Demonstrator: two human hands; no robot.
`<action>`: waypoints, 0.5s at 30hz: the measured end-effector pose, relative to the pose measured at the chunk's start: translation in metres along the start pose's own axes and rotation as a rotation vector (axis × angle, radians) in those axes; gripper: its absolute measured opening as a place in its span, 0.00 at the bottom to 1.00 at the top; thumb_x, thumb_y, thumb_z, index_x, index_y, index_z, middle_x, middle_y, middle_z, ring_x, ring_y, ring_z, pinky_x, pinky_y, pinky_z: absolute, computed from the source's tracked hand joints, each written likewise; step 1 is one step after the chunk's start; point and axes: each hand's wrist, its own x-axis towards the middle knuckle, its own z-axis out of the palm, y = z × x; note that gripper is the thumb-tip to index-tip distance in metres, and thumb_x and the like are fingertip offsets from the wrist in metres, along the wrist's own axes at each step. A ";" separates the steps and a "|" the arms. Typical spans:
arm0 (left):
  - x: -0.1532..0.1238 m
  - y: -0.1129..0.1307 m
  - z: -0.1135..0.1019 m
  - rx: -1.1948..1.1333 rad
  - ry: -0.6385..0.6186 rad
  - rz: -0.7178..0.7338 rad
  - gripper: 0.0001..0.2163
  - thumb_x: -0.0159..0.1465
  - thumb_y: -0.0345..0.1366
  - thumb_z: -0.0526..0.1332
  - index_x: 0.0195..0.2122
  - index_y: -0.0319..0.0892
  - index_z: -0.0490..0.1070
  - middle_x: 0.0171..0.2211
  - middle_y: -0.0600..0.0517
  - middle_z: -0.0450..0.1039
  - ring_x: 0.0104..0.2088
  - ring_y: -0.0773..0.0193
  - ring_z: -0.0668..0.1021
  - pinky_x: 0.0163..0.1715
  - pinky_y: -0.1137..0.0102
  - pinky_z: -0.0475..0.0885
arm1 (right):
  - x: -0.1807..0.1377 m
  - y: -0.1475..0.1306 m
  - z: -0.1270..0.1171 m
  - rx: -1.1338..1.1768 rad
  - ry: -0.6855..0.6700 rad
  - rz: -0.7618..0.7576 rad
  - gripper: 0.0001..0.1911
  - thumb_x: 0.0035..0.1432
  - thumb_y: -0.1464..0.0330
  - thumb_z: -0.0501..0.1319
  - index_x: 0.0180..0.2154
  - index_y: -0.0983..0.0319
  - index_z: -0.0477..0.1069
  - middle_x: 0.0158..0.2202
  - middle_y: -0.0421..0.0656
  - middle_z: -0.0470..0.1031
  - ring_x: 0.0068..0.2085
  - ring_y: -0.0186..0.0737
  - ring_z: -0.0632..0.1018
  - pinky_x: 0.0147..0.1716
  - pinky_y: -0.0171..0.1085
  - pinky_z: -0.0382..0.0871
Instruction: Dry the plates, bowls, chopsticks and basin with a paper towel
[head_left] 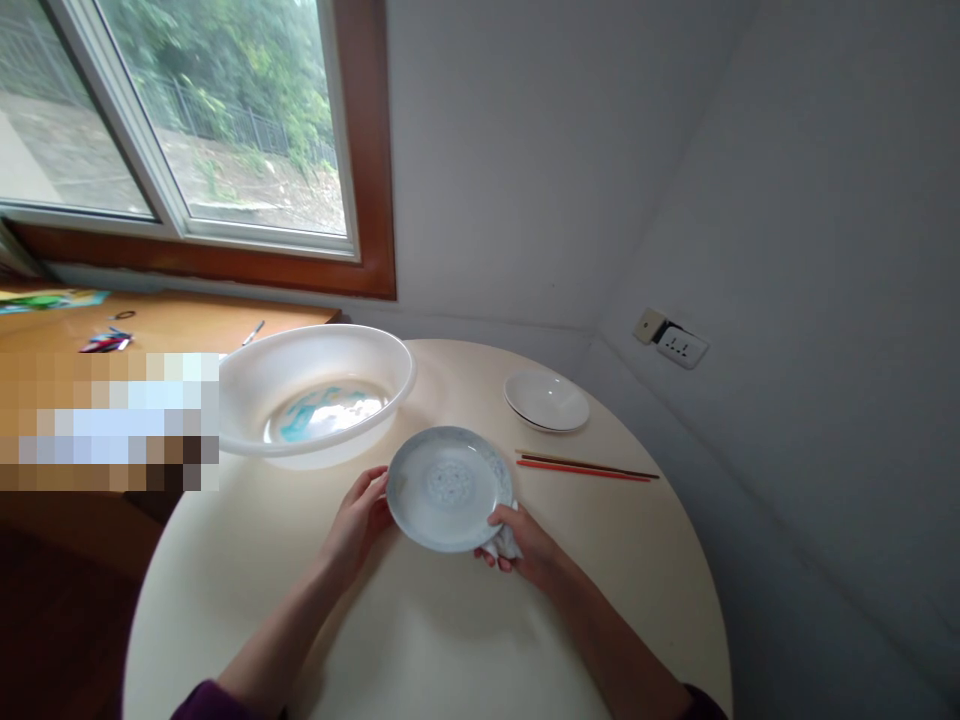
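Observation:
A pale plate [449, 488] with a blue-grey rim and a flower pattern in its middle is held above the table, between my two hands. My left hand [365, 515] grips its left edge, most fingers hidden under the plate. On the lower right edge, my right hand [520, 540] pinches the rim, thumb on top. A crumpled white cloth [506, 542] is bunched between the right fingers and the underside of the plate.
Behind the plate stands a large translucent basin [405, 385] on the round white table [420, 640]. White dishes [549, 400] are stacked at the back right, with several chopsticks [589, 468] before them. A wooden desk [191, 312] adjoins, below the window.

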 end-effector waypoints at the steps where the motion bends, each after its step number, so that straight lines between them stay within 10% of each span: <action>1: 0.000 -0.001 0.000 -0.005 -0.022 -0.010 0.22 0.49 0.48 0.64 0.40 0.40 0.67 0.30 0.53 0.72 0.30 0.64 0.75 0.31 0.70 0.70 | 0.001 0.000 0.000 0.015 0.019 0.000 0.15 0.35 0.65 0.54 0.28 0.67 0.66 0.14 0.43 0.70 0.13 0.30 0.66 0.09 0.26 0.48; 6: -0.002 -0.005 0.002 0.073 -0.080 0.005 0.29 0.48 0.46 0.65 0.49 0.39 0.64 0.33 0.49 0.74 0.34 0.61 0.77 0.38 0.67 0.71 | 0.005 0.002 0.002 0.060 0.058 0.001 0.14 0.39 0.66 0.53 0.30 0.67 0.67 0.15 0.43 0.71 0.15 0.30 0.67 0.11 0.27 0.50; 15: 0.000 -0.012 -0.001 0.194 -0.136 -0.088 0.33 0.55 0.38 0.60 0.59 0.35 0.50 0.14 0.57 0.67 0.13 0.69 0.67 0.14 0.75 0.64 | 0.002 0.002 0.005 0.074 0.078 0.007 0.11 0.49 0.64 0.55 0.30 0.66 0.66 0.16 0.43 0.70 0.16 0.30 0.68 0.10 0.25 0.52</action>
